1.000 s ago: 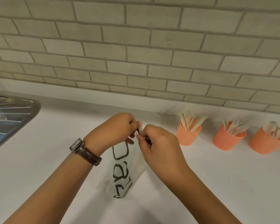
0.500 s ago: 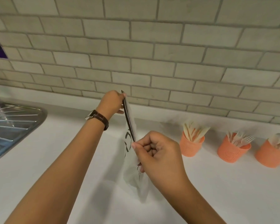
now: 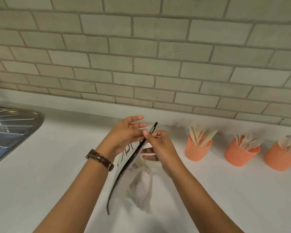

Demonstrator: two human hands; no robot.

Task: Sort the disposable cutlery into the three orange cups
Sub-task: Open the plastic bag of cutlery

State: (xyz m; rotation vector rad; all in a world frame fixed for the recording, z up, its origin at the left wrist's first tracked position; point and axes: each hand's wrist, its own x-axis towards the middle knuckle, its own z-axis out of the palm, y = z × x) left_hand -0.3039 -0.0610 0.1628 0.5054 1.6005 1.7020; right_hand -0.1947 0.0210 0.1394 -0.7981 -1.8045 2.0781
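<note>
Three orange cups stand in a row at the right by the wall: the left cup point(image 3: 197, 149) holds wooden knives, the middle cup point(image 3: 240, 154) holds wooden forks, the right cup point(image 3: 279, 157) holds wooden spoons. Above the counter, both hands hold a clear plastic bag point(image 3: 139, 185) with black lettering and a black zip strip along its top. My left hand point(image 3: 124, 133) pinches the strip near its far end with thumb and forefinger, its other fingers stretched out. My right hand point(image 3: 155, 145) pinches the strip from the other side. The bag's contents are unclear.
A white countertop point(image 3: 49, 174) runs under everything. A steel sink drainer point(image 3: 10, 130) sits at the left edge. A grey brick-tile wall point(image 3: 141, 64) rises behind the counter and cups.
My left hand came back down from its raised position and met my right hand at the bag's zip strip. The bag now hangs lower, its strip slanting toward me.
</note>
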